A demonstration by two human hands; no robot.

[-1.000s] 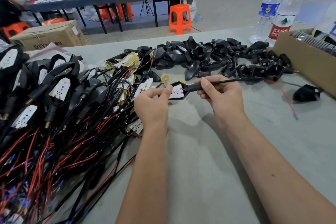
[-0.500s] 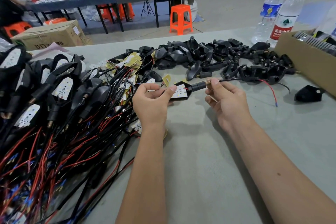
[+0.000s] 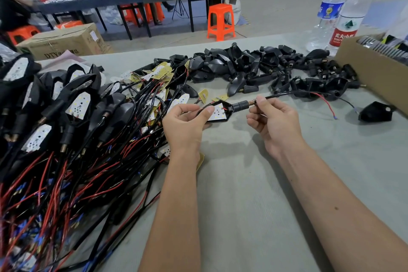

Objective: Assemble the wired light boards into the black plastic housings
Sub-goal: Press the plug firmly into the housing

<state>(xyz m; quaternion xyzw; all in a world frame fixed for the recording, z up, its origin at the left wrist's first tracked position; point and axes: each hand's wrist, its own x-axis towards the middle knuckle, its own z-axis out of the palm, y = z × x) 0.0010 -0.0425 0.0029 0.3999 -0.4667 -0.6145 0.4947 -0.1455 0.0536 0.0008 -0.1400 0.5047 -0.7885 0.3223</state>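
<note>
Two hands meet over the grey cloth-covered table [image 3: 254, 216], and the main change from half a second ago is at the right: the red and black wire [image 3: 318, 95] has been drawn further through, so its red end now trails lower toward the table.

At far left lies the pile of finished units [image 3: 50, 106], glossy black shells with white, speckled boards set in them, their red and black leads spilling forward in a tangle. Next to it sit loose light boards [image 3: 159, 73], flat, yellowish on one face and white on the other.

The left hand [image 3: 185, 123] grips the black plastic housing [image 3: 229, 109], a pointed, smooth shell, thumb pressed on its edge as before. The white light board [image 3: 217, 112] lies inside the housing, held above the table between the hands. A ribbed black collar and a brass threaded stem jut from the housing's right end. The right hand [image 3: 273, 121] pinches the wire just beyond that stem, fingers curled; it has slid slightly outward.

Behind spreads the heap of empty housings [image 3: 265, 66], matte and angular. One separate shell [image 3: 375, 112] rests near the cardboard box [image 3: 364, 68], and two clear water bottles [image 3: 344, 11] stand beyond.
</note>
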